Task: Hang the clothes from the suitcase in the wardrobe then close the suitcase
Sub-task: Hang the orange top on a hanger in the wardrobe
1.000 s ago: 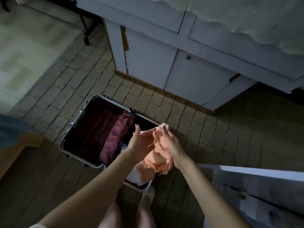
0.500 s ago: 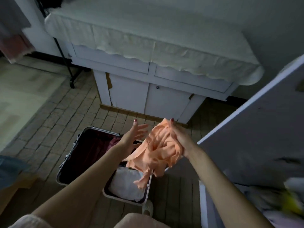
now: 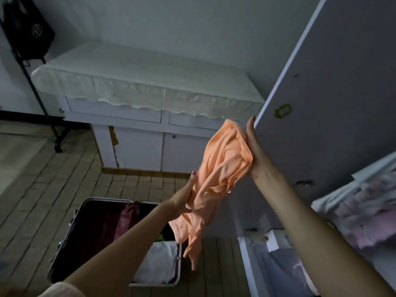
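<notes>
my right hand [image 3: 254, 151] was up against the near edge of the open wardrobe door [image 3: 334, 86], clutching the top of the peach garment [image 3: 222, 168], so there was little spare room on that side; the door slanted across the whole right of my view. my left hand [image 3: 184, 198] was lower, fingers closed on the side of the same garment, and the cloth hung crumpled between my hands with its tail dangling over the right end of the open suitcase [image 3: 90, 228]. to the left of my arms the space stood open. the suitcase lay on the brick-patterned floor [image 3: 42, 189], its metal rim showing, with a maroon lining [image 3: 126, 219] in the far half and something white [image 3: 158, 262] folded in the near half. beyond it stood a white cabinet [image 3: 137, 136] against the wall, topped with a pale scalloped cloth [image 3: 137, 82]. a black stand [image 3: 40, 103] rose at the far left with a dark bag [image 3: 27, 28] hanging from it. at the lower right, inside the wardrobe, i could see a shelf [image 3: 377, 168] with blurred pink and white clothing [image 3: 364, 219] piled under it, close by my right forearm.
</notes>
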